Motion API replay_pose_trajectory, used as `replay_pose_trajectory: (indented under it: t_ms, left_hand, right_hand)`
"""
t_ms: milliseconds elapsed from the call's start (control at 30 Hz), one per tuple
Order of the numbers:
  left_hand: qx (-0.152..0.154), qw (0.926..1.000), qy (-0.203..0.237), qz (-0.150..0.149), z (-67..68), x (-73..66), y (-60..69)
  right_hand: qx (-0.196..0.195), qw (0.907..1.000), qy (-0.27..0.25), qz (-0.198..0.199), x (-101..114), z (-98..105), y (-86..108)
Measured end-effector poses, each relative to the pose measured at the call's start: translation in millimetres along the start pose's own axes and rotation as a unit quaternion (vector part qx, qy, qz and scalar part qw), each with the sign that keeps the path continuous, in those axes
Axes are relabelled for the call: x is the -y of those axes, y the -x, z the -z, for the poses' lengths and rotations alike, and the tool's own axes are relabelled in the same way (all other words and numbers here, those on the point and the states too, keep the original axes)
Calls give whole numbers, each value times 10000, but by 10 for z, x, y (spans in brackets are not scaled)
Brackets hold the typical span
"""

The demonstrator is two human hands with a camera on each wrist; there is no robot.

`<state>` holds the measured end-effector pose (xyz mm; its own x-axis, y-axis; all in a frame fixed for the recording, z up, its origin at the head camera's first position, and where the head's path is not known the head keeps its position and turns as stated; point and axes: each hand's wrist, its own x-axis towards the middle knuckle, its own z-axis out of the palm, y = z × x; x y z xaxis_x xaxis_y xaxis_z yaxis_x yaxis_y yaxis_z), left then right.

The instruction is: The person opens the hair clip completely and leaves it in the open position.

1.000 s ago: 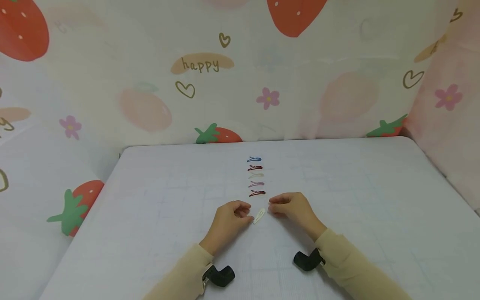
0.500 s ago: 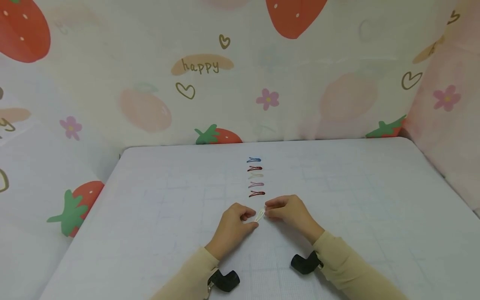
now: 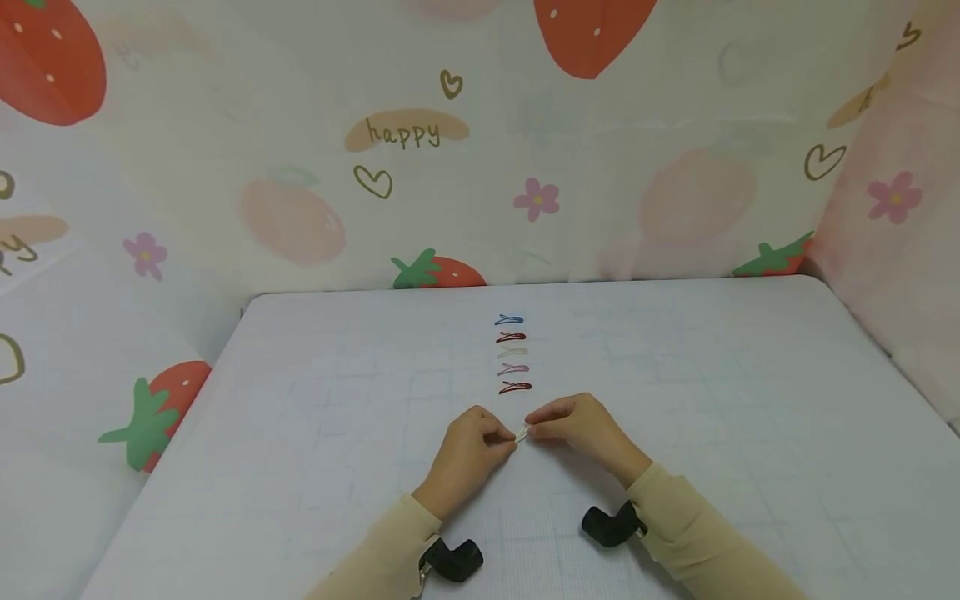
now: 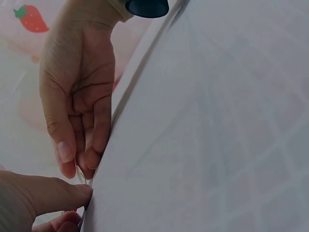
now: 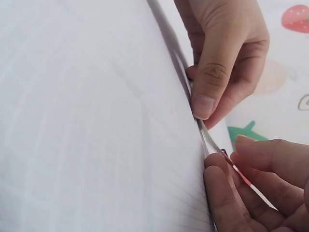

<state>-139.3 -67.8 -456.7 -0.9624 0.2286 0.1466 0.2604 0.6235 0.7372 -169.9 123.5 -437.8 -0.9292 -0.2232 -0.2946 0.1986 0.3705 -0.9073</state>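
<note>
Low over the white table, a white snap hair clip [image 3: 522, 433] sits between the two hands. The left hand [image 3: 465, 458] pinches its near end between thumb and fingers, as the right wrist view also shows at the top. Close to the far end is the right hand [image 3: 588, 433]; its fingertips [image 5: 216, 166] touch or nearly touch the clip, while its thumb [image 5: 275, 150] stands apart from them. Two narrow parts of the clip [image 5: 207, 137] show between the hands in the right wrist view. Fingers hide both of its ends in part.
Beyond the hands, several snap clips lie in a column: a blue clip [image 3: 510, 319], a red clip [image 3: 512, 337], a beige clip [image 3: 513, 352], a pink clip [image 3: 513, 368] and a dark red clip [image 3: 515, 387]. A patterned curtain [image 3: 585, 233] stands behind the table [image 3: 300, 467].
The hands have come together around the white clip. The left hand has moved right and now pinches it; the right hand has shifted slightly left and nearer. The column of clips stays put.
</note>
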Motion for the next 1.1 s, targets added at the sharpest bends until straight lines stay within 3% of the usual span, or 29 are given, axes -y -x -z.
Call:
replay_pose_trajectory:
  t_ms: [300, 567, 867, 1100]
  left_hand:
    - [-211, 9997, -115, -79, 14, -4, 3]
    - [-304, 9987, -229, -326, 4, 11, -8]
    - [-376, 9986, 280, 250, 10, -20, -18]
    - [-592, 9911, 1036, 591, -6, -55, -21]
  right_hand:
    - [245, 9992, -306, 49, -20, 1, 20]
    - [177, 9991, 229, 314, -3, -15, 96]
    - [-96, 9989, -108, 447, -31, -52, 108]
    - [-337, 9980, -243, 480, -52, -36, 108]
